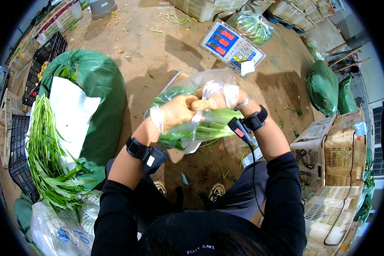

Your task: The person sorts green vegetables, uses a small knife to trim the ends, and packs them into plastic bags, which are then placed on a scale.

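Both hands wear thin translucent gloves and meet over a clear plastic bag (179,89) of long-stemmed leafy greens (212,123). My left hand (176,112) pinches the gathered plastic, fingers bent. Close against it, my right hand (215,100) grips the same gathered part, its fingertips partly hidden by plastic. Beneath the bag shows the rim of a metal weighing tray (173,80). Beyond it stands the scale's display and keypad unit (232,48), its red digits lit and a white paper square (247,67) on its corner.
At left, a green woven sack (107,83) carries a white sheet (67,112) and loose leafy greens (43,134). A filled plastic bag (57,227) lies nearer. Plastic crates (342,147) line the right, with green sacks (321,86) behind. Another bag of greens (252,27) sits beyond the scale.
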`<state>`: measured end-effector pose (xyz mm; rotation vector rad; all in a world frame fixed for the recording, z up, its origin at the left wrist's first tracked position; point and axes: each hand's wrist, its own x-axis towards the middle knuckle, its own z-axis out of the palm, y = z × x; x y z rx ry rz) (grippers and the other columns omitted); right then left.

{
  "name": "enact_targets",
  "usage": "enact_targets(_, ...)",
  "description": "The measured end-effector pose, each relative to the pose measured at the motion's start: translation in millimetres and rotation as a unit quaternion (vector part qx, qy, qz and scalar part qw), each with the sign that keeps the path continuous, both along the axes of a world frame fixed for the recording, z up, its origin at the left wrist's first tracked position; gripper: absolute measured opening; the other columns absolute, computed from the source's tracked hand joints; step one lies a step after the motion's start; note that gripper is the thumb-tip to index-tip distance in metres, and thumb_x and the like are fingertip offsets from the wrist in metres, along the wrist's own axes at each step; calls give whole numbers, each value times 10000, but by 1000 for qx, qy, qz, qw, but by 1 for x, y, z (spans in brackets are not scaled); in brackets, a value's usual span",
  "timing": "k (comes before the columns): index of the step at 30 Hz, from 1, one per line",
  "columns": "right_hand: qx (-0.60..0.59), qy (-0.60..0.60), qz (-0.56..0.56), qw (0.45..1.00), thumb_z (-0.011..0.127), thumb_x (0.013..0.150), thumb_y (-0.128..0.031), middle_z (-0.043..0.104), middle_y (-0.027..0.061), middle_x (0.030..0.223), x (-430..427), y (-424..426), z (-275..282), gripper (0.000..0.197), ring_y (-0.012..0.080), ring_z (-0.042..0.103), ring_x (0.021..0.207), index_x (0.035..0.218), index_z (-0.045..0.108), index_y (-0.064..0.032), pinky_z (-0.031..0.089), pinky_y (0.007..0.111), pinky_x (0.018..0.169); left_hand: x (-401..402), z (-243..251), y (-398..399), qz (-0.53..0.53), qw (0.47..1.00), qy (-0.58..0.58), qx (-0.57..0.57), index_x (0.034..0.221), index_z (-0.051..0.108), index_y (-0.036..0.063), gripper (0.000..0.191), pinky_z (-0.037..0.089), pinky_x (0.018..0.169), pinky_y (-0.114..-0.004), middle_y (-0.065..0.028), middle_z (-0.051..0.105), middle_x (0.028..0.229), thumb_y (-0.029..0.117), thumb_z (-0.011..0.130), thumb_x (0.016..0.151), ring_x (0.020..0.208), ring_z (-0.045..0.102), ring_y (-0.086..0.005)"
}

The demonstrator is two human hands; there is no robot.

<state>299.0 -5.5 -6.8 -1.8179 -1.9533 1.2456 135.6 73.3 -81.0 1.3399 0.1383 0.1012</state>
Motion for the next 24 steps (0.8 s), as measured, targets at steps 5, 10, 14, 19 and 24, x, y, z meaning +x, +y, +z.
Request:
enact_targets(5,8,141,-129,981,607,791,-408,616,67,736,0,-38,-7,409,144,550,631,880,622,-9,445,287,572,9,-2,8,220,931,129,263,852,521,56,209,413,579,-249,-12,520,696,-31,584,673,650,497,-103)
enact_targets(10,-54,442,-483,754,576,827,-318,431,-35,552,38,-122,-88,276,74,382,450,660,529,-104,333,244,433,-12,-107,89,389,827,182,363,765,599,85,88,458,675,-351,-139,621,783,111,579,683,731,600,-280)
enact_targets(14,-57,646,-449,615,496,866,-312,322,-71,532,-3,-121,-138,281,76,261,445,697,509,-87,248,220,443,-47,-163,141,415,822,256,296,708,605,79,105,445,662,-380,-130,615,726,175,590,748,692,584,-291)
enact_targets(19,15,732,-325,599,519,845,-253,422,-26,611,-9,-141,-106,208,73,333,497,793,546,-53,317,231,508,8,-23,54,255,966,25,-27,932,567,53,119,443,626,-227,-15,552,761,39,542,817,673,540,-91)
enact_targets(24,233,484,-392,747,480,853,-65,532,103,1134,-37,-103,-50,286,132,508,704,1130,542,-40,445,281,640,28,20,-25,83,996,-4,17,1179,447,38,584,442,754,-244,-51,591,944,112,733,675,875,550,-125)
